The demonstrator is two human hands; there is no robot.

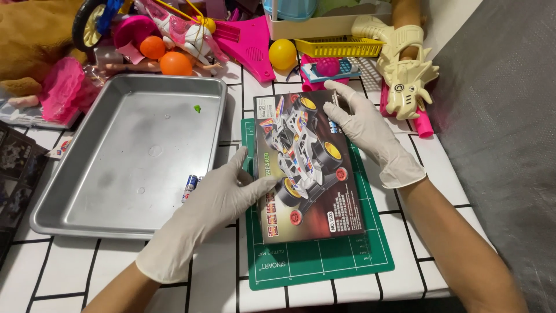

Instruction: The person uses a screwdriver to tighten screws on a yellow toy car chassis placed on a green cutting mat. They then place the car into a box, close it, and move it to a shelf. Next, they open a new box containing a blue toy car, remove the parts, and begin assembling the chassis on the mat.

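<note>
Left hand (pixel 217 194), gloved in thin white latex, reaching in from lower left of frame, fingers spread, thumb and fingertips pinching the left edge of the flat rectangular cardboard box printed with a white toy racing car (pixel 307 165). Right hand (pixel 364 124), same glove, coming from lower right, forearm bare, fingers extended and gripping the box's upper right corner. Box lying at frame centre on a green gridded rubbery cutting mat (pixel 324 258), on the white tiled table (pixel 214 272) with dark grout lines. Just left, a shallow dull-silver metal tray (pixel 104 174) with rounded corners. Cream plastic toy dinosaur gun (pixel 405 75) at upper right.
</note>
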